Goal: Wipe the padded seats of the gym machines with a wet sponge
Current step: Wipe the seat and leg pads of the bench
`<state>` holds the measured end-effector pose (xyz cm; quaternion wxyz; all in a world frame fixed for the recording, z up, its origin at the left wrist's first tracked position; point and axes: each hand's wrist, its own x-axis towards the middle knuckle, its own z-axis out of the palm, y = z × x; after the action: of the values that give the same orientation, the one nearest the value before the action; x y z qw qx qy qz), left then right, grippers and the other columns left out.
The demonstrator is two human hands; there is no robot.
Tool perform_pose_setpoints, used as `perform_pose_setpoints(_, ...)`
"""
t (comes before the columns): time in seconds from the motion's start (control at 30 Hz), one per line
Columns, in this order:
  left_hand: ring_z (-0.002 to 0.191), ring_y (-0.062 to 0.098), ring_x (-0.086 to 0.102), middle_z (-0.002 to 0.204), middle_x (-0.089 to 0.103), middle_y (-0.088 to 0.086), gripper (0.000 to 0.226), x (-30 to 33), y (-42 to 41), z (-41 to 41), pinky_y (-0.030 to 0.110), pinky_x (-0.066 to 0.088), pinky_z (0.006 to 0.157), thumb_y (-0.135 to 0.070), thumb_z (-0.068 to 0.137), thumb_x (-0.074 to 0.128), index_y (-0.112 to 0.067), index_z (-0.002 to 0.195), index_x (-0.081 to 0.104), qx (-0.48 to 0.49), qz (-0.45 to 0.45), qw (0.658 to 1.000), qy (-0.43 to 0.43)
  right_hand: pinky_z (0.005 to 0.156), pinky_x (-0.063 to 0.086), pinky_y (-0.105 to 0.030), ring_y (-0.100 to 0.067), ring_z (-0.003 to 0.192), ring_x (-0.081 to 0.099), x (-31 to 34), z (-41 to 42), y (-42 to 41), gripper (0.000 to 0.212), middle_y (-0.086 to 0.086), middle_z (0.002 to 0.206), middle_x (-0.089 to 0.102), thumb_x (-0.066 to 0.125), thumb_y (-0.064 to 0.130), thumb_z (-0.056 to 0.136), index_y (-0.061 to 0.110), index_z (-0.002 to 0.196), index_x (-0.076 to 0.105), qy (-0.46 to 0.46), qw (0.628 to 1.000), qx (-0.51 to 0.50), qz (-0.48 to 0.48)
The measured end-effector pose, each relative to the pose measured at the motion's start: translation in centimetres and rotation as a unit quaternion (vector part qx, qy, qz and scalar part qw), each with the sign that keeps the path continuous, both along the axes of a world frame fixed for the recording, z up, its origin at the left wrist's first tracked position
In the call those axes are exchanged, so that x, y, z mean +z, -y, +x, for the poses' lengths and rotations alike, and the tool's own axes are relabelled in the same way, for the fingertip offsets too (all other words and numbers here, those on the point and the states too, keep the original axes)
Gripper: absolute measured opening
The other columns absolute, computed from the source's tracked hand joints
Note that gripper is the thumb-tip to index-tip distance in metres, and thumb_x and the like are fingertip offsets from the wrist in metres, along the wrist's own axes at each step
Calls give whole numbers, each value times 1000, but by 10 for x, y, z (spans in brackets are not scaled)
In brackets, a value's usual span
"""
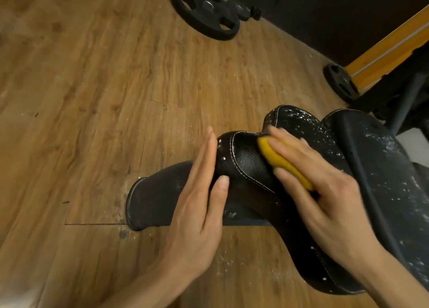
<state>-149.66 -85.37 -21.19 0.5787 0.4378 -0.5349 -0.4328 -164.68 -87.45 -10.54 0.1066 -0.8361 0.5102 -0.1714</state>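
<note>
Head view, the only one. Risk: the yellow oval wet sponge (pixel 282 161) sits at the stitched ridge of the black textured padded seat (pixel 249 161), near its rounded front edge; a stroke carried too far could run it off the edge, and white foam flecks could drip to the wooden plank floor (pixel 92 87), where specks already lie. The far seat lobe (pixel 301 124) looks heavily flecked, so patches may be missed. A slick surface may let the bracing hand slide. Pose: right hand (pixel 320 177) lies over the sponge, fingers (pixel 282 135) curled round it, pressing it to the seat. Left hand (pixel 197 191) has straight fingers flat against the seat's left side, thumb on top, holding nothing. Black round weight plate (pixel 205 11) lies well apart.
</note>
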Motion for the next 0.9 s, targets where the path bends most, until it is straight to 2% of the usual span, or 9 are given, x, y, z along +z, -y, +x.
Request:
perform_pose_setpoints(0.07, 149, 1, 12, 162, 11, -19, 54, 0, 1, 0, 14, 14, 117, -30, 104, 28, -25, 156, 11, 5, -2, 1000, -4, 118, 27, -42, -9, 141, 35, 1, -2, -6, 43, 8, 149, 44, 52, 24, 97, 16, 139, 50, 11, 999, -32, 4)
perform_pose_setpoints(0.23, 149, 0, 12, 163, 10, -19, 54, -1, 1, -2, 14, 14, 117, -33, 104, 28, -28, 155, 10, 4, 3, 1000, 0, 118, 27, -38, 1, 135, 40, 7, 46, 38, 35, 9, 139, 55, 51, 28, 98, 19, 130, 60, -13, 999, 17, 49)
perform_pose_setpoints(0.37, 149, 1, 12, 162, 10, -19, 55, -3, 0, -1, 16, 14, 117, -34, 104, 27, -27, 155, 9, -6, -3, 1000, -4, 120, 23, -45, -14, 143, 34, -3, 19, -13, 41, 3, 148, 45, 57, 20, 95, 13, 135, 53, -19, 999, 26, 2)
perform_pose_setpoints(0.43, 149, 2, 12, 163, 10, -19, 55, -3, 1, -1, 18, 15, 118, -34, 104, 27, -27, 156, 8, -5, -5, 1000, -6, 120, 21, -43, -14, 143, 34, -6, 18, -23, 41, 4, 148, 45, 56, 20, 94, 14, 135, 53, -20, 999, 25, -7)
perform_pose_setpoints(0.5, 150, 3, 12, 163, 10, -17, 56, -2, 2, -2, 19, 15, 118, -33, 104, 27, -25, 156, 9, -7, -3, 1000, -5, 119, 25, -39, -6, 137, 41, 2, 34, 7, 37, 8, 141, 53, 55, 26, 96, 19, 131, 59, 13, 999, -18, 31)
perform_pose_setpoints(0.6, 150, 4, 11, 164, 9, -15, 56, -1, 1, -2, 19, 14, 119, -31, 104, 28, -21, 156, 10, -8, 1, 1000, -10, 108, 40, -36, 1, 116, 57, 12, 51, 44, 27, 13, 120, 67, 52, 32, 98, 24, 119, 68, 7, 996, -73, 51)
perform_pose_setpoints(0.77, 150, 2, 10, 163, 6, -18, 56, -2, 2, 3, 16, 13, 118, -31, 105, 27, -21, 156, 8, -29, -8, 999, -22, 120, 18, -42, -10, 142, 33, -1, 39, -23, 42, 9, 148, 45, 52, 24, 95, 19, 136, 53, -10, 1000, -11, 14)
perform_pose_setpoints(0.83, 150, 3, 8, 164, 5, -16, 57, -3, 4, 4, 17, 13, 118, -29, 105, 28, -20, 156, 7, -38, -10, 999, -27, 119, 23, -41, -6, 137, 40, 3, 47, -2, 37, 10, 142, 52, 51, 27, 95, 20, 131, 58, 0, 999, -13, 36)
perform_pose_setpoints(0.9, 149, 0, 6, 163, 3, -18, 59, -5, 2, 2, 14, 11, 118, -33, 104, 30, -22, 156, 4, -36, 1, 999, -36, 106, 42, -38, -2, 117, 58, 11, 65, 35, 28, 11, 121, 67, 51, 30, 97, 22, 119, 67, -22, 997, -36, 66)
